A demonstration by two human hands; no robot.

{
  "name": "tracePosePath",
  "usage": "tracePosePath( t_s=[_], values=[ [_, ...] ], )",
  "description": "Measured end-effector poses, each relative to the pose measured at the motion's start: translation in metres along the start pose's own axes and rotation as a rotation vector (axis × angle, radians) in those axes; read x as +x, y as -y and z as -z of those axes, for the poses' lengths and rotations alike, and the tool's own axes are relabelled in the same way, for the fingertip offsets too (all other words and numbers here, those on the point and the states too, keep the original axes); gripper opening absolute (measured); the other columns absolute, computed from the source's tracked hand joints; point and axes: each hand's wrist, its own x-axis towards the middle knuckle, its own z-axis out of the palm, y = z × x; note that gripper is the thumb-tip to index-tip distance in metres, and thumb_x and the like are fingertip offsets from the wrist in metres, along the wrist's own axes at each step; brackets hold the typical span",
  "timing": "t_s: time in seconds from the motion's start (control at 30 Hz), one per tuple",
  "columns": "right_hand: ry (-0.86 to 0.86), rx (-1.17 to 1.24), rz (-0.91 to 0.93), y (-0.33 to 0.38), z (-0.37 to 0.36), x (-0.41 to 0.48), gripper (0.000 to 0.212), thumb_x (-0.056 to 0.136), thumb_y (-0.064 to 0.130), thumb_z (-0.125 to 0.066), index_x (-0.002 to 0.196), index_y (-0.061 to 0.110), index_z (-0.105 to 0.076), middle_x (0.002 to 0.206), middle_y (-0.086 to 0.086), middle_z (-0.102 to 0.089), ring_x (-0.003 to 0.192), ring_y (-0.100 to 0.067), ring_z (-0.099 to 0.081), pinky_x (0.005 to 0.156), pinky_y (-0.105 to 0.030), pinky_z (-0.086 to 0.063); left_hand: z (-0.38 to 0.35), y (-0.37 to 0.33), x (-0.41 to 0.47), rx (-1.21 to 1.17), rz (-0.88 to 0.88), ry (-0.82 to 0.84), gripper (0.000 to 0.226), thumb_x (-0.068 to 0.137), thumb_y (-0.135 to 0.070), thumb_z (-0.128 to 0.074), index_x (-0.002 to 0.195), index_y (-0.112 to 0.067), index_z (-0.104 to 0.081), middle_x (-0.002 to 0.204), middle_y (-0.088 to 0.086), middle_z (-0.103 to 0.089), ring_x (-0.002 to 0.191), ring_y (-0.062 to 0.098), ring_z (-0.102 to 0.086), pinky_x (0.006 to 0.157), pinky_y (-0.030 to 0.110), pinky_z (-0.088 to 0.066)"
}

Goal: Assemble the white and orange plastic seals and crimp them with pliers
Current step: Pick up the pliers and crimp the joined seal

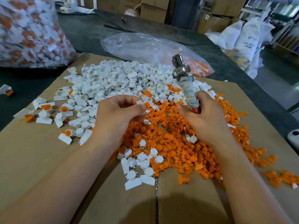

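Head view cut the cardboard (40, 159) off at its near edge, with bare room between the forearms. Above the cardboard's middle, over the orange pile (178, 143), the left hand (119, 113) pinched a seal (146, 105) half hidden by fingers. The right hand (205, 117) gripped the pliers (184, 81), handle ends buried in the palm. A white pile (121, 78) covered the cardboard's far half, and a clear bag (145, 46) lay past its far edge.
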Motion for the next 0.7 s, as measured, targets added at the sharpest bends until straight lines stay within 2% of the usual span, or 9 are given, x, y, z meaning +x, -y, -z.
tracePosePath(
  t_s=[0.07,0.13,0.23,0.27,0.4,0.5,0.6,0.7],
  values=[
    [0.041,0.100,-0.018,0.005,-0.005,-0.003,0.027,0.079,0.022,-0.067,0.070,0.026,-0.042,0.058,0.010,-0.040,0.051,0.003,-0.043,0.047,-0.013,-0.030,-0.001,0.001,0.000,-0.009,0.027,0.008,0.016,0.072,0.009,-0.067,0.069,-0.006,-0.062,0.050,-0.002,-0.062,0.047,0.011,-0.061,0.047,0.016,-0.048],
    [0.095,0.191,-0.035,0.009,-0.009,-0.006,0.025,0.078,0.020,-0.068,0.073,0.024,-0.044,0.061,0.008,-0.044,0.052,-0.002,-0.040,0.053,-0.025,-0.034,-0.002,0.002,0.000,-0.025,0.054,0.029,0.015,0.072,0.009,-0.067,0.069,-0.005,-0.062,0.052,-0.001,-0.063,0.049,0.011,-0.061,0.048,0.017,-0.049],
    [0.126,0.299,-0.035,0.014,-0.014,-0.010,0.024,0.077,0.019,-0.071,0.079,0.023,-0.048,0.069,-0.002,-0.052,0.059,-0.011,-0.046,0.057,-0.033,-0.038,-0.004,0.003,-0.001,-0.025,0.077,0.066,0.015,0.072,0.008,-0.067,0.067,-0.005,-0.062,0.053,0.002,-0.063,0.050,0.012,-0.062,0.049,0.019,-0.051],
    [0.127,0.310,-0.028,0.015,-0.015,-0.011,0.024,0.075,0.020,-0.072,0.081,0.023,-0.049,0.074,-0.004,-0.056,0.061,-0.011,-0.047,0.058,-0.033,-0.039,-0.004,0.003,-0.001,-0.020,0.079,0.075,0.015,0.072,0.008,-0.067,0.066,-0.005,-0.063,0.053,0.002,-0.062,0.050,0.012,-0.061,0.049,0.019,-0.051],
    [0.107,0.308,-0.005,0.019,-0.020,-0.015,0.033,0.068,0.027,-0.078,0.086,0.024,-0.050,0.084,0.001,-0.064,0.057,0.001,-0.047,0.052,-0.018,-0.040,-0.006,0.006,-0.003,0.004,0.076,0.103,0.017,0.071,0.009,-0.067,0.063,-0.005,-0.063,0.055,0.006,-0.063,0.050,0.015,-0.061,0.050,0.020,-0.052],
    [0.100,0.302,-0.006,0.020,-0.022,-0.016,0.034,0.068,0.026,-0.078,0.088,0.024,-0.050,0.087,0.002,-0.065,0.058,0.001,-0.048,0.054,-0.020,-0.042,-0.007,0.007,-0.004,0.044,0.067,0.114,0.018,0.071,0.009,-0.069,0.062,-0.007,-0.064,0.056,0.007,-0.065,0.051,0.016,-0.062,0.051,0.020,-0.052],
    [0.104,0.288,-0.027,0.020,-0.024,-0.014,0.033,0.070,0.020,-0.076,0.088,0.024,-0.049,0.090,-0.001,-0.065,0.059,-0.004,-0.048,0.056,-0.028,-0.044,-0.008,0.008,-0.004,0.077,0.059,0.112,0.021,0.070,0.007,-0.071,0.059,-0.010,-0.065,0.056,0.007,-0.065,0.051,0.016,-0.063,0.051,0.020,-0.053],
    [0.106,0.292,-0.040,0.019,-0.025,-0.014,0.032,0.071,0.016,-0.076,0.087,0.025,-0.049,0.090,-0.001,-0.065,0.059,-0.003,-0.048,0.057,-0.029,-0.043,-0.009,0.008,-0.005,0.083,0.057,0.108,0.022,0.070,0.007,-0.071,0.058,-0.011,-0.065,0.054,0.006,-0.065,0.050,0.015,-0.063,0.050,0.019,-0.052]
  ],
)
